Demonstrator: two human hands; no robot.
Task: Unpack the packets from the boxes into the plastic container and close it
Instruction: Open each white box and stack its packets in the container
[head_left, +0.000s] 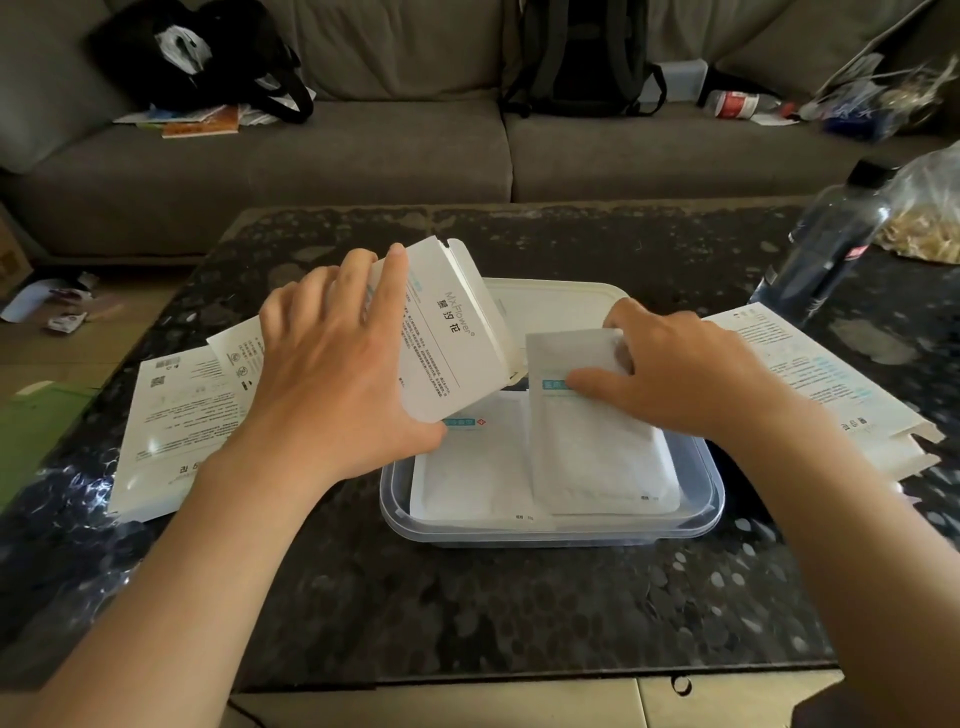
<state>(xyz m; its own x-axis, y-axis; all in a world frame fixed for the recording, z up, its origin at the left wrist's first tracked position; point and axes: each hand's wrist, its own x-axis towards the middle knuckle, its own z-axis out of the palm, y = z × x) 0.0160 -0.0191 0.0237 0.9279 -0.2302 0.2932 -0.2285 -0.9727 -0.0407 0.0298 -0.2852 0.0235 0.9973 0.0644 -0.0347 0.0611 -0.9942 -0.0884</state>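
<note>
A clear plastic container (550, 532) sits mid-table with white packets lying in it. My left hand (332, 374) grips a white printed box (457, 338), tilted above the container's left side with its open flap up. My right hand (670, 374) pinches the upper end of a white packet (597, 452) that rests tilted over the right side of the container. Another flat packet (467, 478) lies under it on the left. A white lid (550, 301) lies just behind the container.
Flattened white boxes lie on the dark table at the left (176, 431) and right (831, 384). A dark water bottle (831, 239) and a plastic bag (930, 213) stand at the far right. A grey sofa (363, 156) with bags is behind the table.
</note>
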